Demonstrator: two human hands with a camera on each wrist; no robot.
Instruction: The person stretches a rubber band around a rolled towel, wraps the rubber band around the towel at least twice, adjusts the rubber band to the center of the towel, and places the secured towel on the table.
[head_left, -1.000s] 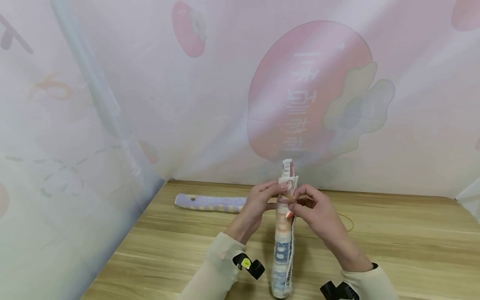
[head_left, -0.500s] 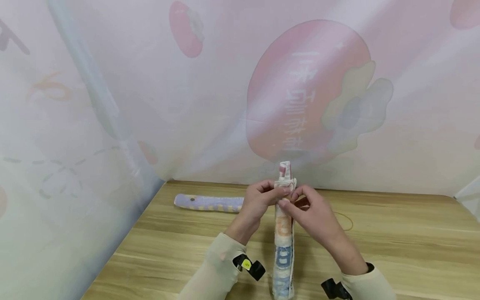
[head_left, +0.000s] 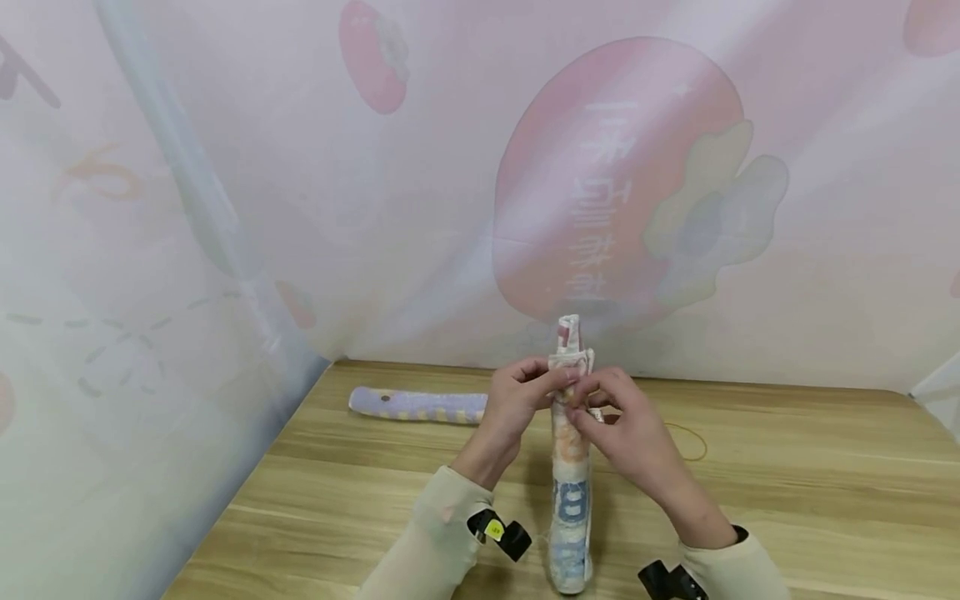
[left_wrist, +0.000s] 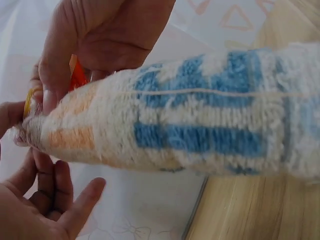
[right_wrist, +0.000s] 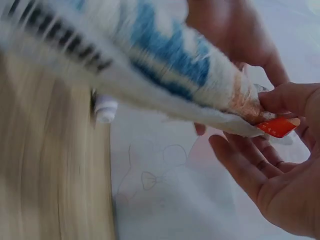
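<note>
Since a second ago the right hand has closed in; both hands' fingers pinch the upright towel roll on the bench. Left hand slipping could unroll it.

White mirrored Chinese characters stand on the pink fruit print of the curtain; they cannot be read. The rolled towel's blue marks stay unclear.
</note>
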